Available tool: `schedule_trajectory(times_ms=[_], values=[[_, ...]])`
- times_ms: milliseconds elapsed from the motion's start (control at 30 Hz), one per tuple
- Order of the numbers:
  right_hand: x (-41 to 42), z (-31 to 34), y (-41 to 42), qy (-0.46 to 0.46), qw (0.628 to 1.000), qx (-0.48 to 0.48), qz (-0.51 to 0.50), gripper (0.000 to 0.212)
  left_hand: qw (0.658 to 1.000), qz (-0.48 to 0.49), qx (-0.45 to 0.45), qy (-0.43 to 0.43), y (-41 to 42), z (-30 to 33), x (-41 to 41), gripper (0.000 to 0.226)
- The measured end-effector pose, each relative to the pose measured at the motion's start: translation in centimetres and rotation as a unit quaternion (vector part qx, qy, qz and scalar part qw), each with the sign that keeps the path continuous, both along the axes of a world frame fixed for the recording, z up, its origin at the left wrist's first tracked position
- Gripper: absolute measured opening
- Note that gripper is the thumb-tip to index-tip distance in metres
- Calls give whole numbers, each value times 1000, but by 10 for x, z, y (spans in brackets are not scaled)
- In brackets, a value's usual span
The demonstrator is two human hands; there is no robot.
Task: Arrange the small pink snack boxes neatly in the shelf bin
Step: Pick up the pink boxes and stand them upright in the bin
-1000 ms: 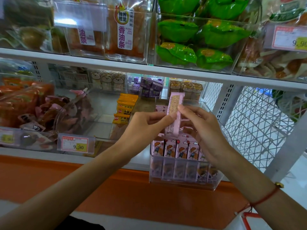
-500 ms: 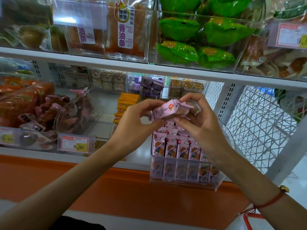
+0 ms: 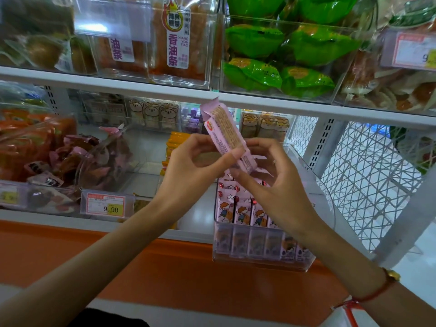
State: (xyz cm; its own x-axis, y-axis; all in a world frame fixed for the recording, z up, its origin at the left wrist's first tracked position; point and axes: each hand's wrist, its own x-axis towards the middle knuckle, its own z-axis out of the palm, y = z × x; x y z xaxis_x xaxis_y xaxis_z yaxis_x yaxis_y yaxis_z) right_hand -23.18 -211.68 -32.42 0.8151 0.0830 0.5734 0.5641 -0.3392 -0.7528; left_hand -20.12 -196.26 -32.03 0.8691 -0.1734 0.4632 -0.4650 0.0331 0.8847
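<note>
Both hands — left hand (image 3: 188, 166), right hand (image 3: 273, 185) — apparently pinching pink box (image 3: 225, 133), above bin (image 3: 259, 256)

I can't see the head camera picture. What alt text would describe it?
Two bare hands, left hand and right hand, pinch one small pink snack box tilted in the air above a clear shelf bin where matching pink boxes stand upright in a row. Shop shelves with packaged snacks and a 9.90 price tag surround them.

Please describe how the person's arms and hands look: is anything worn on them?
Both forearms are bare, with no sleeves or gloves. The left hand wears nothing. The right hand has a red cord bracelet with a small gold bead at the wrist.
</note>
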Motion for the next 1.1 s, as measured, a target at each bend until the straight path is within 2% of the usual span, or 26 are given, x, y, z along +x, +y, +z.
schedule_trajectory(times_ms=[67,133,200,267,367,433,500,567,633,700,800,900,967,1033,1100], values=[[1,2,-3,16,1000,8,7,34,999,-17,-17,35,2,1,2,67],[2,3,-8,54,998,23,24,31,992,-72,-81,69,7,4,6,75],[5,3,-12,99,993,45,43,29,982,-114,-126,82,10,7,7,68],[7,2,-16,139,986,73,57,31,982,-118,-124,78,10,9,5,53],[9,3,-18,164,976,135,57,50,986,-58,-131,84,7,7,4,31],[10,2,-19,158,973,164,27,52,985,-21,-138,104,5,5,5,26],[13,2,-20,171,962,213,6,49,988,-24,-112,108,4,3,4,31],[17,2,-23,202,944,260,6,36,993,-50,-59,86,2,2,2,37],[19,1,-26,221,936,274,5,24,998,-50,-13,47,1,2,0,33],[22,-3,-26,230,938,259,-4,28,1000,-18,15,10,1,1,1,25],[26,-10,-23,223,954,197,-36,36,999,11,4,-35,2,-1,3,17],[35,-17,-19,180,978,53,-93,33,995,42,-10,-88,3,1,8,31],[38,-24,-17,142,980,-68,-120,36,991,68,16,-110,5,2,12,30],[40,-34,-19,105,957,-223,-150,34,987,70,74,-121,9,4,18,28],[41,-44,-20,89,906,-379,-164,38,973,62,171,-143,12,4,25,29]])
